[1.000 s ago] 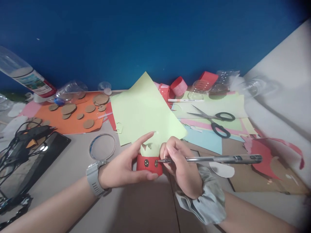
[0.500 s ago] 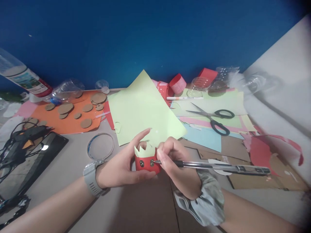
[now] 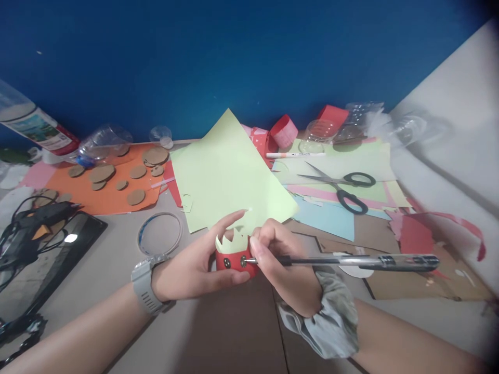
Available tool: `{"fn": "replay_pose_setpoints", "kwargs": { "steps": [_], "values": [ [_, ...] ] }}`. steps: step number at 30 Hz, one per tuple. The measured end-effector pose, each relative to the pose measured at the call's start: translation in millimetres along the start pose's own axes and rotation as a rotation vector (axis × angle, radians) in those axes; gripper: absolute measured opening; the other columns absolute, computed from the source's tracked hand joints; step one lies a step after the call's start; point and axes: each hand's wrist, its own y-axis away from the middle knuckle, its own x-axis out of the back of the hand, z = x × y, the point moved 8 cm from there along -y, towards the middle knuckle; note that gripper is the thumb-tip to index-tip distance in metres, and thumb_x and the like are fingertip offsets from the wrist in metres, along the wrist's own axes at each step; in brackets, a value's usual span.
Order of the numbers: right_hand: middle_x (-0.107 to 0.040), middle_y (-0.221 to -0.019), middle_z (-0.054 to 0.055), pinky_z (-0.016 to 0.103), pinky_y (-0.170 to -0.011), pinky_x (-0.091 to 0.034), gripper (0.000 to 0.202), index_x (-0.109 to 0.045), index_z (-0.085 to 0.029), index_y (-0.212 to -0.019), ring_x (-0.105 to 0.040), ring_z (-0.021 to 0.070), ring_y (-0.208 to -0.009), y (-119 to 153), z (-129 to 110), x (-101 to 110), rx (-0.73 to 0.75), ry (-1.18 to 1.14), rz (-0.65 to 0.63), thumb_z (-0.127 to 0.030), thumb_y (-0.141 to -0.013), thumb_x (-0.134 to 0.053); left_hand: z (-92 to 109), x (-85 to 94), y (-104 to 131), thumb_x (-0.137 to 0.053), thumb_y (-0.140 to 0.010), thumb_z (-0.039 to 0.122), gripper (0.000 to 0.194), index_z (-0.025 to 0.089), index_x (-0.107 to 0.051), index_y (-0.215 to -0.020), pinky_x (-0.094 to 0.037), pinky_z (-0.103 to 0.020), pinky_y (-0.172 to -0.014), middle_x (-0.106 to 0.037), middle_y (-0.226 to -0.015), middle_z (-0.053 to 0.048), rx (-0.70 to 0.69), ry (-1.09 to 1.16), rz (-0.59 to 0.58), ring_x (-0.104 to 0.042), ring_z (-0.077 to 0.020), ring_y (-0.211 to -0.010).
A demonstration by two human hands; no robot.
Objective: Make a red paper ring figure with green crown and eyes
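Observation:
A small red paper roll [image 3: 234,259] with a jagged pale green crown edge and two dark eyes is held low in the centre. My left hand [image 3: 198,267] wraps round it from the left, thumb along its lower front. My right hand [image 3: 283,259] pinches a black and clear pen [image 3: 343,263], whose tip touches or nearly touches the right eye. The pen's far end points right. Behind the roll lies a large pale green sheet [image 3: 230,171].
Scissors [image 3: 339,184] and a white marker [image 3: 296,155] lie on coloured papers at right. Cardboard discs sit on an orange sheet [image 3: 113,192]. Left are a tape ring [image 3: 141,236], a black phone [image 3: 88,228], cables and a bottle [image 3: 42,130]. Red rolls [image 3: 284,131] stand behind.
The view has shifted slightly, so the table items appear a little further left. Both hands keep their grip on the roll and pen, and the pen's far end sits slightly higher and further right.

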Motion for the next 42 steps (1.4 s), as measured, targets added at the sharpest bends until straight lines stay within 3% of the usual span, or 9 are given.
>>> {"fn": "replay_pose_setpoints", "kwargs": {
  "steps": [5, 10, 17, 28, 32, 35, 38, 42],
  "values": [
    [-0.04, -0.059, -0.006, 0.025, -0.05, -0.03, 0.03, -0.038, -0.023, -0.068, -0.034, 0.0103, -0.052, 0.1, 2.2, -0.1, -0.008, -0.008, -0.006, -0.027, -0.096, -0.05, -2.6, -1.3, 0.5, -0.071, -0.085, 0.022, 0.087, 0.036, -0.018, -0.153, -0.048, -0.028, -0.078, -0.055, -0.097, 0.002, 0.007, 0.075, 0.004, -0.058, -0.0127, -0.079],
    [-0.039, -0.059, -0.007, 0.025, -0.049, -0.029, 0.03, -0.038, -0.023, -0.068, -0.034, 0.0102, -0.052, 0.8, 2.4, 0.8, 0.007, 0.012, 0.002, -0.027, -0.096, -0.049, -2.6, -2.5, -0.1, -0.071, -0.086, 0.023, 0.088, 0.032, -0.016, -0.154, -0.048, -0.029, -0.081, -0.057, -0.085, 0.004, -0.01, 0.101, 0.002, -0.057, -0.0134, -0.077],
    [-0.038, -0.058, -0.007, 0.025, -0.049, -0.029, 0.03, -0.038, -0.023, -0.067, -0.033, 0.0105, -0.051, -0.2, 2.0, 0.3, -0.012, 0.017, -0.002, -0.025, -0.095, -0.049, -2.5, -2.2, -0.3, -0.07, -0.087, 0.024, 0.086, 0.031, -0.018, -0.154, -0.047, -0.031, -0.086, -0.062, -0.097, 0.0, -0.016, 0.092, 0.013, -0.059, -0.0155, -0.087],
    [-0.039, -0.058, -0.007, 0.025, -0.049, -0.029, 0.031, -0.038, -0.022, -0.067, -0.033, 0.0099, -0.051, 0.0, 2.1, 1.7, -0.007, -0.006, 0.008, -0.027, -0.095, -0.05, -0.2, -1.9, -1.0, -0.069, -0.088, 0.025, 0.077, 0.036, -0.023, -0.15, -0.05, -0.028, -0.084, -0.058, -0.104, 0.0, -0.067, -0.004, -0.003, -0.06, -0.0156, -0.09],
    [-0.04, -0.06, -0.006, 0.024, -0.05, -0.031, 0.032, -0.039, -0.022, -0.068, -0.035, 0.01, -0.054, -0.8, 5.1, 4.3, -0.031, -0.02, 0.03, -0.03, -0.097, -0.051, 2.7, 3.3, -1.2, -0.073, -0.085, 0.025, 0.074, 0.039, -0.03, -0.144, -0.05, -0.029, -0.089, -0.05, -0.127, -0.003, -0.1, -0.049, 0.046, -0.058, -0.0185, -0.104],
    [-0.04, -0.062, -0.006, 0.023, -0.049, -0.03, 0.032, -0.041, -0.022, -0.07, -0.034, 0.0092, -0.053, -0.5, 9.3, 4.7, -0.04, -0.063, 0.024, -0.033, -0.099, -0.051, 2.2, 8.3, -1.3, -0.078, -0.081, 0.027, 0.074, 0.038, -0.034, -0.141, -0.048, -0.032, -0.096, -0.039, -0.144, -0.005, -0.098, -0.022, 0.101, -0.051, -0.0246, -0.122],
    [-0.04, -0.063, -0.007, 0.022, -0.046, -0.027, 0.032, -0.041, -0.022, -0.072, -0.033, 0.0086, -0.052, -0.1, 13.6, 5.3, -0.051, -0.111, 0.02, -0.035, -0.099, -0.051, 3.4, 11.7, -1.4, -0.082, -0.077, 0.028, 0.079, 0.034, -0.035, -0.14, -0.042, -0.036, -0.106, -0.036, -0.149, -0.006, -0.12, -0.006, 0.144, -0.04, -0.0276, -0.135],
    [-0.041, -0.064, -0.005, 0.022, -0.044, -0.025, 0.031, -0.042, -0.022, -0.071, -0.033, 0.0092, -0.052, -0.8, 12.4, 5.3, -0.04, -0.132, 0.031, -0.033, -0.098, -0.051, 2.5, 7.9, -2.9, -0.077, -0.082, 0.028, 0.061, 0.028, -0.042, -0.132, -0.045, -0.038, -0.104, -0.042, -0.144, -0.008, -0.107, -0.011, 0.096, -0.049, -0.0258, -0.126]
  ]
}}
